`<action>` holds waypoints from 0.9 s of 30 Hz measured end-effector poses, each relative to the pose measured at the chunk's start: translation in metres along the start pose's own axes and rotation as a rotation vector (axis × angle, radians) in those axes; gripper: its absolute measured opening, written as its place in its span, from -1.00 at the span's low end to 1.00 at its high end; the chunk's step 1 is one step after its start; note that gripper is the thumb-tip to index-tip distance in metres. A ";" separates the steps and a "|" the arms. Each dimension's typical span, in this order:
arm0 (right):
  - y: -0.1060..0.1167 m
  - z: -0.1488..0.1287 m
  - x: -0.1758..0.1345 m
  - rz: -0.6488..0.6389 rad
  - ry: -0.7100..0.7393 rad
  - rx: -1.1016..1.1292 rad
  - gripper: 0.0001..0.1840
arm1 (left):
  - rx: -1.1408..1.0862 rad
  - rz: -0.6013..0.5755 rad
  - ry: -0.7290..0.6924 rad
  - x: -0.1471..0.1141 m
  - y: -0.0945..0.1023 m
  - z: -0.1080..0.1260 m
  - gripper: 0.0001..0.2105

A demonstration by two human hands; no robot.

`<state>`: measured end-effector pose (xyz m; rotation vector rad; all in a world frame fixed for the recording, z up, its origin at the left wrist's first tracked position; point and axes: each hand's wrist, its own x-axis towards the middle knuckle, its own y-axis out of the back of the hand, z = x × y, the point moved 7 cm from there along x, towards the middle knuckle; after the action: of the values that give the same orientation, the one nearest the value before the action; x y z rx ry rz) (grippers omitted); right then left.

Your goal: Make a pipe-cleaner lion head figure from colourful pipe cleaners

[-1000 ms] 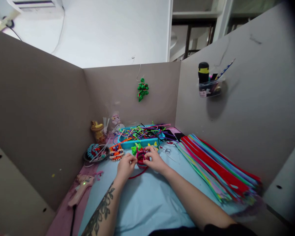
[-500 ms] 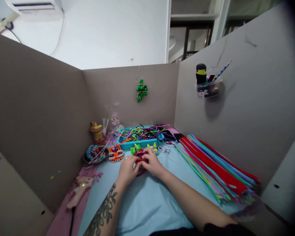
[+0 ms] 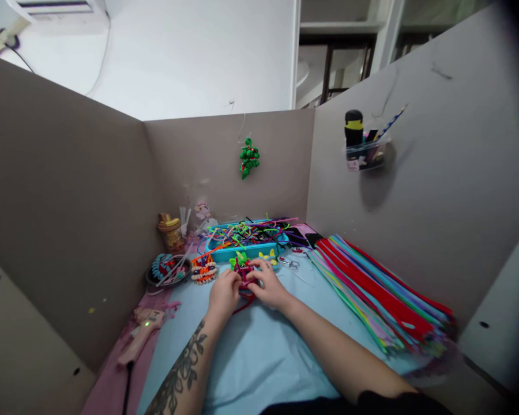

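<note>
Between my hands sits a dark pink-red figure of bent pipe cleaners (image 3: 245, 278) with a bright green top (image 3: 239, 260). My left hand (image 3: 225, 293) pinches its left side, thumb and fingers together. My right hand (image 3: 267, 285) closes on its right side with curled fingers. A loose red pipe cleaner end (image 3: 244, 305) trails below the figure toward me. My fingers cover parts of the piece. A small yellow pipe cleaner shape (image 3: 269, 256) lies just behind my right hand, and an orange and cream basket-like piece (image 3: 204, 270) stands left of my left hand.
At the back is a blue tray (image 3: 229, 254) of loose pipe cleaners. Bundled pipe cleaners (image 3: 380, 294) lie right, near scissors (image 3: 290, 264). On the left are a pink glue gun (image 3: 143, 334) and a dark bowl (image 3: 173, 280). Grey partitions (image 3: 229, 196) surround the table.
My left hand has turned slightly, its fingers drawn closer together on the figure. The loose red end has swung to the left and now shows more below.
</note>
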<state>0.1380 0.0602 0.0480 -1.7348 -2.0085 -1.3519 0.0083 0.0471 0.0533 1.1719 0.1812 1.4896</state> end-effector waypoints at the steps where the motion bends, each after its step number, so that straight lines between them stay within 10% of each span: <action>1: 0.002 -0.001 0.000 0.007 0.006 0.007 -0.83 | -0.011 0.009 0.011 0.000 0.001 -0.003 -0.84; 27: 0.005 0.007 -0.002 0.283 -0.242 0.283 -0.88 | 0.034 -0.040 -0.051 -0.004 -0.007 0.018 -0.83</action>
<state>0.1463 0.0634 0.0453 -2.0238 -1.8618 -0.7640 0.0253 0.0377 0.0552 1.2250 0.1948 1.4248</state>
